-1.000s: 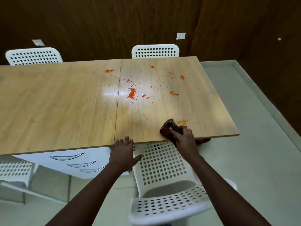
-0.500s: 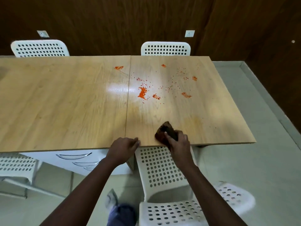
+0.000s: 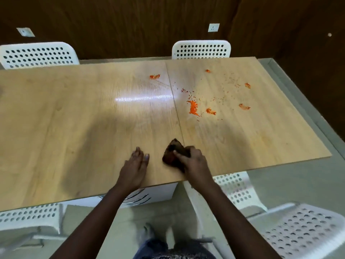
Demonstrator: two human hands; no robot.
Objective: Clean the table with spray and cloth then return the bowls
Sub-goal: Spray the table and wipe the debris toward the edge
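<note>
A light wooden table (image 3: 74, 118) of two joined tops fills the view. Orange crumbs and smears (image 3: 193, 107) lie scattered on its right half, with one patch (image 3: 155, 76) near the seam. My right hand (image 3: 194, 161) presses a dark brown cloth (image 3: 172, 153) onto the table near the front edge, right at the seam. My left hand (image 3: 137, 165) lies flat on the wood just left of the cloth, fingers together and holding nothing. No spray bottle or bowls are in view.
White perforated chairs stand behind the table (image 3: 201, 49) (image 3: 37, 55), under its front edge (image 3: 235, 187) and at the lower right (image 3: 302, 232). A white drawer unit (image 3: 158, 193) sits under the table. Dark wood wall panels rise behind.
My right hand has dragged the cloth leftward along the front edge, from the right top to the seam. My left hand moved from the table's edge up onto the surface.
</note>
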